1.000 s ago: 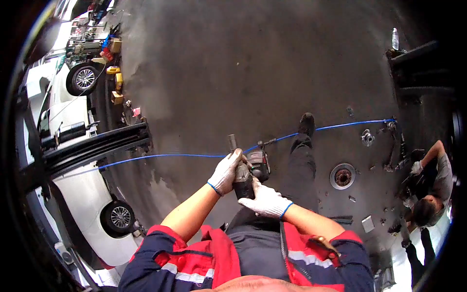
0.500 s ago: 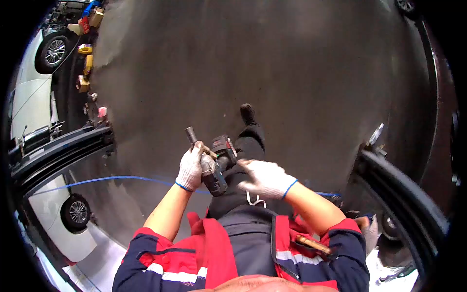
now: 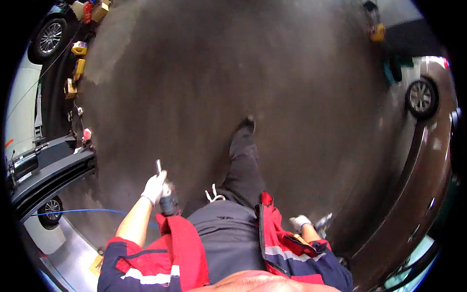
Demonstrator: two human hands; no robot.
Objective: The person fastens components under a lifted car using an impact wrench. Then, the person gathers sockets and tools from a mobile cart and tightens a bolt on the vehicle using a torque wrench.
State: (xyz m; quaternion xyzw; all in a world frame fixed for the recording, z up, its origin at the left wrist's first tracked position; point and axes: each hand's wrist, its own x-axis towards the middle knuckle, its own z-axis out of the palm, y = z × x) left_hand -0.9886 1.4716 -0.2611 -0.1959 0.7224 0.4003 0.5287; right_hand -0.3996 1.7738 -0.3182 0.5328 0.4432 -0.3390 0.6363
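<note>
My left hand [image 3: 154, 187], in a white knit glove, is closed around a cordless impact wrench [image 3: 169, 203]. A long metal socket [image 3: 158, 166] points forward from the tool, past my fingers. The wrench hangs at my left side, and its lower end is partly hidden by the red jacket front. My right hand [image 3: 300, 223], also gloved in white, is low by my right side. Its fingers are small and blurred in view. Close to that hand shows a shiny metal piece [image 3: 323, 222]; whether they touch is not clear.
A black lift arm [image 3: 53, 175] juts in at left, with a blue hose [image 3: 92, 210] below it. White car bodywork stands at far left, near yellow containers [image 3: 79, 68]. A brown car [image 3: 404, 199] lines the right side. Dark floor [image 3: 194, 87] stretches ahead.
My left hand has moved left and down with the impact wrench. My right hand has left the wrench area and dropped to my right side. The view has shifted, showing the brown car.
</note>
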